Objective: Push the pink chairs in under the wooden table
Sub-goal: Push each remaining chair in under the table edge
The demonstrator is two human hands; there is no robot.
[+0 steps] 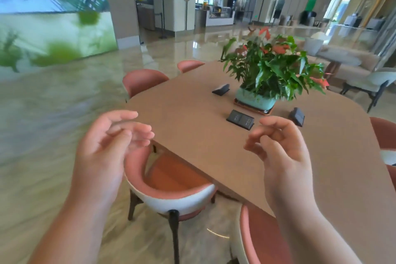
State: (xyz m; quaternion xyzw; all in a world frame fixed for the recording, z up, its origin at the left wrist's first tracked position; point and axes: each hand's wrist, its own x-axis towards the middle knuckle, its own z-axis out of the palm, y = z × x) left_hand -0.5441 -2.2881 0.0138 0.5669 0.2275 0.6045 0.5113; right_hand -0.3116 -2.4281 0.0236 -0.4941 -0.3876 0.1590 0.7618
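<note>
With both the left hand (pixel 107 146) and right hand (pixel 280 152) loosely open and empty, grip the chair (pixel 169 195) backrest, seemingly part-tucked, and push squarely under the table (pixel 192 113).

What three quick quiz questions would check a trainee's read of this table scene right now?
1. True or false: the left hand grips the back of the nearest chair.
2. What stands at the middle of the wooden table? A) a lamp B) a potted plant C) a laptop
3. Fill in: the right hand holds ____.

Key
1. False: both hands hover with loosely curled fingers, touching no chair.
2. B
3. Nothing
</note>
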